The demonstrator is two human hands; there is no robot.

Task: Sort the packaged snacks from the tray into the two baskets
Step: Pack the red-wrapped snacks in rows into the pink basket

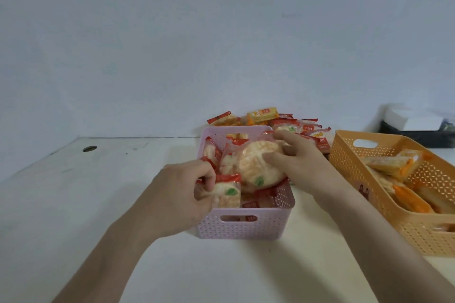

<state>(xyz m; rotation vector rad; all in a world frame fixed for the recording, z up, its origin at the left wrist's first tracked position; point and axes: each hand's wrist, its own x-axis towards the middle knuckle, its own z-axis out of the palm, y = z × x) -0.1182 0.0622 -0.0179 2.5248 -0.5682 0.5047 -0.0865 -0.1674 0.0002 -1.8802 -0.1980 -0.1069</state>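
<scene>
Hands are held over the pink basket (241, 229). A small red-and-white snack packet (227, 193) is gripped by the curled fingers of the left hand (187, 189) at the basket's near left corner. Just right of it, a larger round cracker packet (258, 165) is clasped by the right hand (298, 155), with the thumb underneath and the fingers over the far edge. Other packets are seen lying in the basket below both hands. Beyond the right hand, unsorted snacks (283, 123) are heaped by the wall; the tray beneath cannot be made out. Right of that hand an orange basket (369, 179) is set, with yellow-and-orange packets (394, 165) inside. All is borne by a pale table (98, 204).
</scene>
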